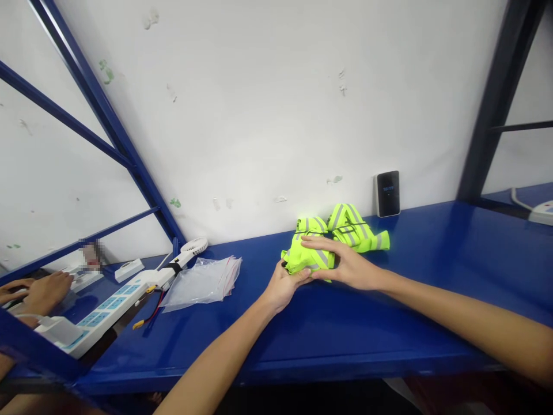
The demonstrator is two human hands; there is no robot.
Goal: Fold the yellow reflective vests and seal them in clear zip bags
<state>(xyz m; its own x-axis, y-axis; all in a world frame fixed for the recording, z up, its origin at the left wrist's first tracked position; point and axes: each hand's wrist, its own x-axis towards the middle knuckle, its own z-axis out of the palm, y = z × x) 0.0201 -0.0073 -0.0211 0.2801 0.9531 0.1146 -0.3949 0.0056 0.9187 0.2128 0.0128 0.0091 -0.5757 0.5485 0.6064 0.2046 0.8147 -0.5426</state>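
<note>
A folded neon-yellow safety vest with grey reflective stripes (307,258) lies on the blue shelf (354,323) near the white wall. My left hand (283,286) grips its near left edge from below, fingers curled round the fabric. My right hand (345,262) rests on top of the same bundle, fingers stretched flat across it. A second folded neon vest (356,230) lies just behind, against the wall, touching neither hand.
A stack of clear zip bags (203,280) lies left of the vests. Further left are a white power strip (108,308), a small white fan (193,246) and a red wire. A dark small device (387,193) leans on the wall. Another person's hands (41,291) are at far left.
</note>
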